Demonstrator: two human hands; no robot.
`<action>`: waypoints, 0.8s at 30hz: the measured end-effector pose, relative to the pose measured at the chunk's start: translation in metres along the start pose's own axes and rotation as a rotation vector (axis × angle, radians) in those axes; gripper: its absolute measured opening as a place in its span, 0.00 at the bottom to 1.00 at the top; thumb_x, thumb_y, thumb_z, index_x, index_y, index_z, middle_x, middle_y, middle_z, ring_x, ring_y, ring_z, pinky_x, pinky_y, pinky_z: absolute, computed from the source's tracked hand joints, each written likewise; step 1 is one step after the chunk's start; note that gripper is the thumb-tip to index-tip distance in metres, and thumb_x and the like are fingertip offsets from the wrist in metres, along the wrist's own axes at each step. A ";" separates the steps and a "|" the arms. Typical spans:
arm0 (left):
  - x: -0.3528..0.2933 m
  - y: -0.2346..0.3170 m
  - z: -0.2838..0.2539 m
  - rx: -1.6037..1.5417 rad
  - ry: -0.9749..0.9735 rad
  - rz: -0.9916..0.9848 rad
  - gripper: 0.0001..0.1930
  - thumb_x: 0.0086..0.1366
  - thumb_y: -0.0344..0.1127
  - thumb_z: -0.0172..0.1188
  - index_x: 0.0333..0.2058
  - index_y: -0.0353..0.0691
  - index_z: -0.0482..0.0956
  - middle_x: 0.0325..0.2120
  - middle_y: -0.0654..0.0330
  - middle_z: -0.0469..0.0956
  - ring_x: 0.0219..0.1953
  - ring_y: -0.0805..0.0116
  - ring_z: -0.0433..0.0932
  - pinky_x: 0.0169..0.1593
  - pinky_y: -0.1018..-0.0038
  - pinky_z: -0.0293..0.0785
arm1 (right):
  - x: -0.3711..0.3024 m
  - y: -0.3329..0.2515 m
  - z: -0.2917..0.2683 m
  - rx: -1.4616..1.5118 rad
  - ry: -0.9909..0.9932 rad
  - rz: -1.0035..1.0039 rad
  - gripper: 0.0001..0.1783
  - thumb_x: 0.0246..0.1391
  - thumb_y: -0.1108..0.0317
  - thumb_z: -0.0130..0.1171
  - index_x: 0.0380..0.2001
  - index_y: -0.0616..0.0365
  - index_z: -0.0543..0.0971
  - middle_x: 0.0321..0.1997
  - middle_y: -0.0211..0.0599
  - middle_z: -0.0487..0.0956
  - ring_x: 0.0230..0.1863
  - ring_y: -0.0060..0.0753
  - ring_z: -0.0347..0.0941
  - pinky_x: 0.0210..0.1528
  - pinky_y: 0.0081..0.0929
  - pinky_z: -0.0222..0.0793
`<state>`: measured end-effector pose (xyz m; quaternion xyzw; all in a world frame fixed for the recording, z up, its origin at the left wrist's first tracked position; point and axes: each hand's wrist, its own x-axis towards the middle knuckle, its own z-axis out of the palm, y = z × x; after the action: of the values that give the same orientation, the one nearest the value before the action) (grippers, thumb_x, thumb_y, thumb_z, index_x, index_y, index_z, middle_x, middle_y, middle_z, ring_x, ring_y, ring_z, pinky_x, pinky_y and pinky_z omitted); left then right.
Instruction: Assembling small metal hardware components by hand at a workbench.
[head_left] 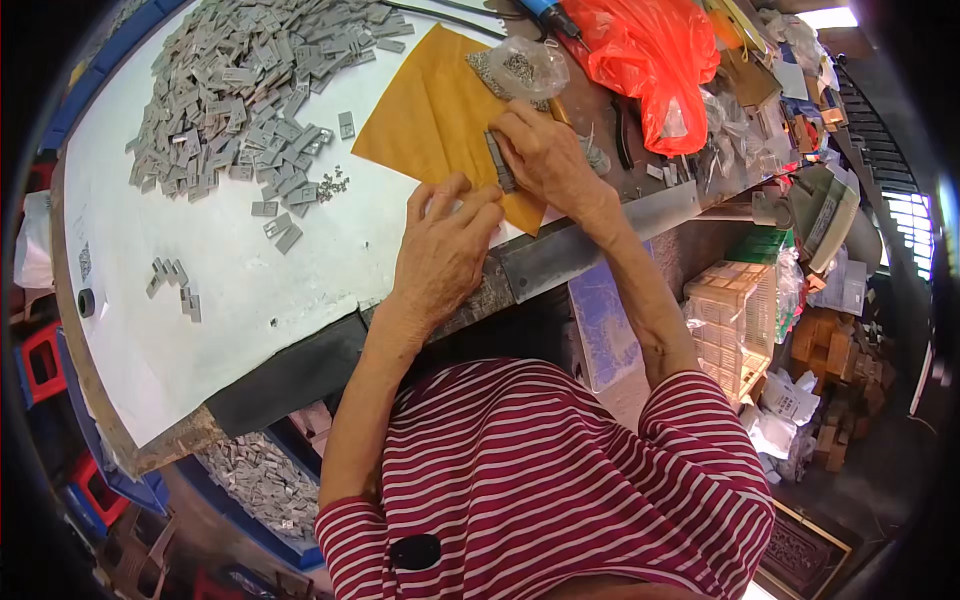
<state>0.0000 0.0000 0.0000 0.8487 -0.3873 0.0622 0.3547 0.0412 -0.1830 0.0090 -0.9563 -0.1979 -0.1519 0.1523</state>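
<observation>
We are bringing both hands together at the grip. On its right side, our right hand (550,155) is arching, fingers bending inward. On its near left side, our left hand (445,240) is curling its fingers, knuckles facing up; how firmly either is closing is staying unclear. Behind the grip, our left forearm (360,395) and right forearm (645,290) are slanting inward.

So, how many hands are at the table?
2: the left hand by the lower edge of the mustard sheet, and the right hand at the grey pieces on it. I see no others.
</observation>
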 end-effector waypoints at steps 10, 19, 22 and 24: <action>0.000 0.000 0.001 0.002 0.025 0.022 0.06 0.55 0.30 0.53 0.33 0.40 0.71 0.43 0.64 0.72 0.50 0.60 0.65 0.54 0.62 0.55 | 0.009 0.004 -0.005 -0.087 -0.144 -0.147 0.06 0.42 0.78 0.52 0.27 0.62 0.67 0.27 0.43 0.67 0.29 0.49 0.70 0.28 0.35 0.69; -0.001 0.000 -0.002 -0.055 0.070 0.018 0.08 0.54 0.27 0.53 0.35 0.37 0.70 0.43 0.61 0.72 0.48 0.58 0.66 0.54 0.63 0.56 | 0.013 0.010 -0.005 -0.185 -0.229 -0.236 0.07 0.38 0.78 0.53 0.25 0.66 0.67 0.28 0.49 0.69 0.26 0.47 0.74 0.27 0.34 0.71; 0.000 0.000 -0.003 -0.077 0.094 0.012 0.08 0.53 0.26 0.52 0.35 0.36 0.70 0.43 0.60 0.71 0.48 0.58 0.66 0.53 0.64 0.57 | 0.013 0.010 -0.006 -0.196 -0.243 -0.263 0.07 0.39 0.78 0.52 0.25 0.66 0.67 0.29 0.49 0.69 0.25 0.47 0.74 0.26 0.34 0.72; 0.000 0.001 -0.004 -0.093 0.098 0.014 0.08 0.53 0.26 0.52 0.34 0.36 0.70 0.43 0.60 0.71 0.48 0.58 0.66 0.52 0.65 0.57 | 0.013 0.009 -0.007 -0.205 -0.247 -0.269 0.07 0.39 0.78 0.52 0.25 0.66 0.67 0.29 0.49 0.69 0.25 0.47 0.74 0.26 0.34 0.72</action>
<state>0.0004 0.0021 0.0033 0.8245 -0.3778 0.0883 0.4120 0.0547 -0.1887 0.0184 -0.9431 -0.3245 -0.0718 0.0072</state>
